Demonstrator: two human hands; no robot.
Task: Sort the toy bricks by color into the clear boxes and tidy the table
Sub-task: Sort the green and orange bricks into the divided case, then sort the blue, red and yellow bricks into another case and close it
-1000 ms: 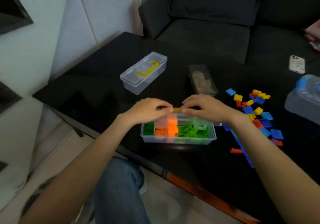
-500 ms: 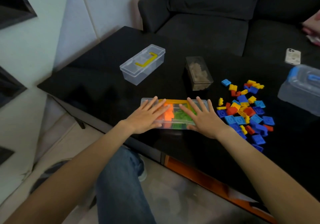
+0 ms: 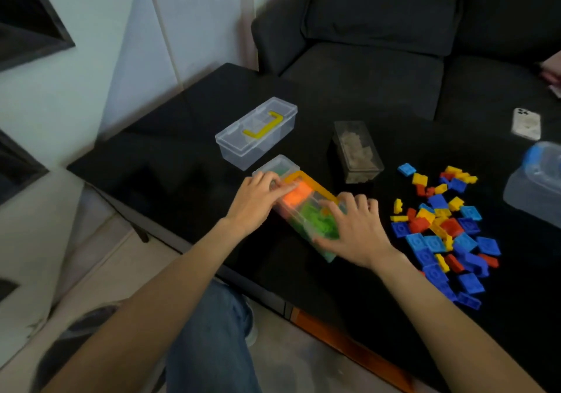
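Note:
A clear box (image 3: pixel 314 218) with an orange handle on its lid holds orange and green bricks and lies diagonally near the table's front edge. My left hand (image 3: pixel 261 199) rests on its far end with the fingers over the orange part. My right hand (image 3: pixel 355 233) covers its near end, thumb against the side. To the right of the box, a loose pile of blue, yellow and red bricks (image 3: pixel 440 234) is spread on the black table (image 3: pixel 170 180). A second clear box (image 3: pixel 256 134), with a yellow handle, stands closed behind my left hand.
A dark see-through box of pale pieces (image 3: pixel 356 152) stands behind the sorted box. A blue-lidded container (image 3: pixel 537 180) sits at the right edge and a phone (image 3: pixel 526 123) lies behind it. A dark sofa (image 3: pixel 379 67) borders the table's far side.
The lid went on the orange-and-green box and both hands flattened onto it. The box has since turned from lying crosswise to lying diagonally, its left end swinging away from me.

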